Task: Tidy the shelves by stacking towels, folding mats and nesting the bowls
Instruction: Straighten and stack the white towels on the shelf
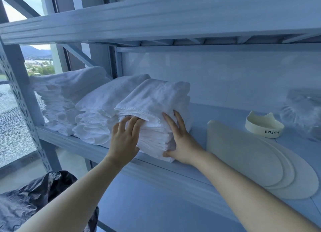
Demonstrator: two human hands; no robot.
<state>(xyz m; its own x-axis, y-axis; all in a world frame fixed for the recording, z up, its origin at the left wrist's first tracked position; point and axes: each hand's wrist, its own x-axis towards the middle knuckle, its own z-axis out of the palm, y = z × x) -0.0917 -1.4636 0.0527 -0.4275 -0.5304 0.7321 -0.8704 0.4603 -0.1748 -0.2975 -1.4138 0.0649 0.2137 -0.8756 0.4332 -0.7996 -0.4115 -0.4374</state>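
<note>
Shelf: towels stacked at 9 o'clock of mats. Pressed by left hand at front folds, right hand at 3 o'clock side, fingers flat, nothing gripped; probably being squared.

3 piles of folded white towels stand side by side at the left: far-left pile, middle pile, right pile (its top towel drapes over the front). Further right, pale oval mats lie flat and overlapping. Beyond them a cream bowl lettered "Enjoy" sits upright.
</note>
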